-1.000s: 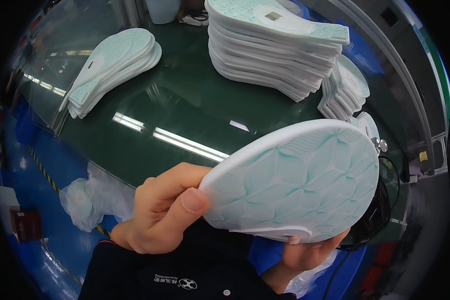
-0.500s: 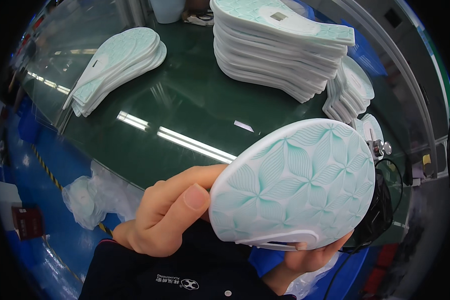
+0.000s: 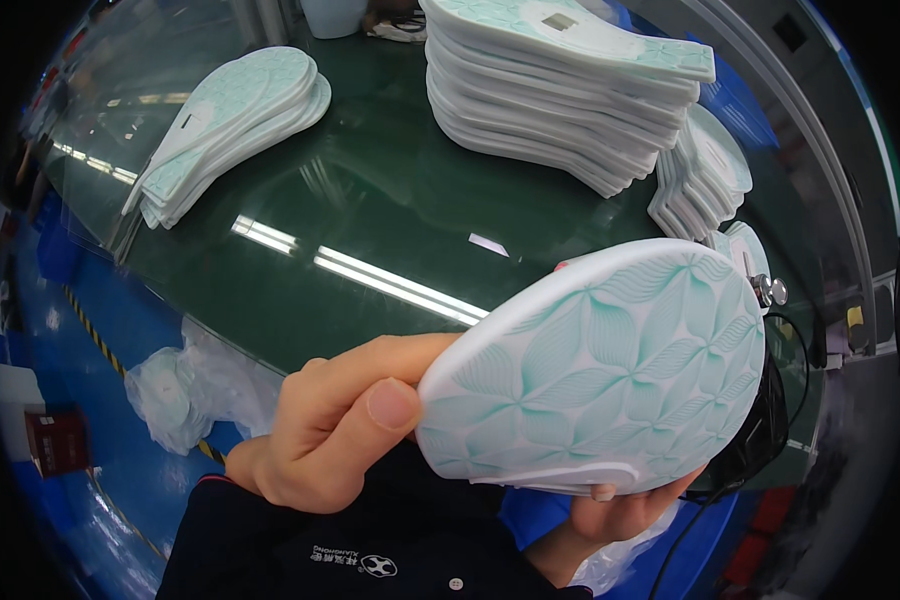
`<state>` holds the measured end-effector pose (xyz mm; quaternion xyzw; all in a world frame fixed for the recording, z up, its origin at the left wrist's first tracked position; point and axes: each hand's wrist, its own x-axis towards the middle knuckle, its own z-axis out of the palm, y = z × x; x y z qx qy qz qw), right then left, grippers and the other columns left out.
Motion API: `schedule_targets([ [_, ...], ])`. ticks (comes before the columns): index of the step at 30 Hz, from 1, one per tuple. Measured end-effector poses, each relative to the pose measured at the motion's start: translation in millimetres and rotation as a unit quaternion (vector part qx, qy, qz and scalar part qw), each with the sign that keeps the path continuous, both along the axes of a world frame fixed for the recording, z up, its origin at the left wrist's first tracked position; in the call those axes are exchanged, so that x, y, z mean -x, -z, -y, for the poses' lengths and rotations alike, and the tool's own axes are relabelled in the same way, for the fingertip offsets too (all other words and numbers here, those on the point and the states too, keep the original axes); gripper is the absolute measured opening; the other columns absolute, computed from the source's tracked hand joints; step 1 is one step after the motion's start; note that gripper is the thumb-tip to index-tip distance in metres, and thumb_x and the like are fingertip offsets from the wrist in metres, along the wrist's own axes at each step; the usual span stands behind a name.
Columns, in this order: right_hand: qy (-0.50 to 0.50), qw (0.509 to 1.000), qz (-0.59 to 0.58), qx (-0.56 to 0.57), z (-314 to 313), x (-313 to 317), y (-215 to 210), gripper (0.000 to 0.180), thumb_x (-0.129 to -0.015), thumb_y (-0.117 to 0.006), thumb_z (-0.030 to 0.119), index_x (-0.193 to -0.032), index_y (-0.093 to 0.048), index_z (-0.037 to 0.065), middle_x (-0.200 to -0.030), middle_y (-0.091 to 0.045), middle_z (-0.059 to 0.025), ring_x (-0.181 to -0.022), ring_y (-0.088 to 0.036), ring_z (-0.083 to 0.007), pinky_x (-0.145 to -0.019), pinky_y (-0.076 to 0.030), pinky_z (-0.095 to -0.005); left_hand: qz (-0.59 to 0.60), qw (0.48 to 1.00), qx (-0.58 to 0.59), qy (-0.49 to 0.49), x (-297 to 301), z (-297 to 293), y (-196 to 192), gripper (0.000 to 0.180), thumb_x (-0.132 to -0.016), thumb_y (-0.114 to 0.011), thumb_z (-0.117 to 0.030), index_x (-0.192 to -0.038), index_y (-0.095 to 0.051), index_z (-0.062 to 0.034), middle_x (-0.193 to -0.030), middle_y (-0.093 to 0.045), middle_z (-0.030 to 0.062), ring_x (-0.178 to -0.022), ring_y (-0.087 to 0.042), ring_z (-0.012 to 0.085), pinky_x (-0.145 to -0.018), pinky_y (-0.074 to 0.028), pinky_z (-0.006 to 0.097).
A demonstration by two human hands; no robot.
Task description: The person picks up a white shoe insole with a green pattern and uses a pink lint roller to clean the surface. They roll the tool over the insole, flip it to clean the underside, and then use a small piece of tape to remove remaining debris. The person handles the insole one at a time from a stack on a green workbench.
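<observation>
Below, a crumpled clear plastic bag [image 3: 185,385] lies on the blue floor beside a small red box [image 3: 55,442]. Left hand [image 3: 335,425] and right hand [image 3: 620,512] both clasp the white shoe sole [image 3: 600,370], teal leaf-patterned, held above the green table [image 3: 370,200].

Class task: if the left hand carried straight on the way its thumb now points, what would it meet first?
The left hand already pinches the white, teal-patterned shoe sole; its thumb points right, straight into that sole.

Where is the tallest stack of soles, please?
In the head view, the tallest stack of soles sits at the green table's far right, beside a smaller stack.
</observation>
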<state>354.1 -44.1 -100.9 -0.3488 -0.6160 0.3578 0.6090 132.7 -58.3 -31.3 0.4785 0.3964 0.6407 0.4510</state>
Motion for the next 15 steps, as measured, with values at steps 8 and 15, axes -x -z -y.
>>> schedule_targets([
  [8,0.017,0.943,-0.313,0.116,3,2,0,0.047,-0.088,-0.030,0.021,-0.130,-0.012,0.013,-0.134,-0.014,-0.0115,-0.113,-0.030,-0.0280,-0.065,-0.041,-0.0357,-0.013,1.000,-0.013,-0.019,1,0,5,0.037,-0.087,-0.035,-0.025,-0.097,-0.047,0.0080,-0.083,-0.057,0.0140,-0.072,-0.054,0.0145,-0.064,-0.042,0.024],
  [15,-0.001,0.997,-0.083,0.005,4,-7,9,0.062,-0.082,-0.047,0.020,-0.130,-0.010,0.009,-0.134,-0.012,-0.0136,-0.117,-0.026,-0.0281,-0.089,-0.032,-0.0398,-0.004,0.998,-0.056,0.029,6,0,15,0.040,-0.088,-0.034,-0.024,-0.108,-0.043,0.0096,-0.090,-0.057,0.0155,-0.082,-0.055,0.0159,-0.072,-0.042,0.026],
])
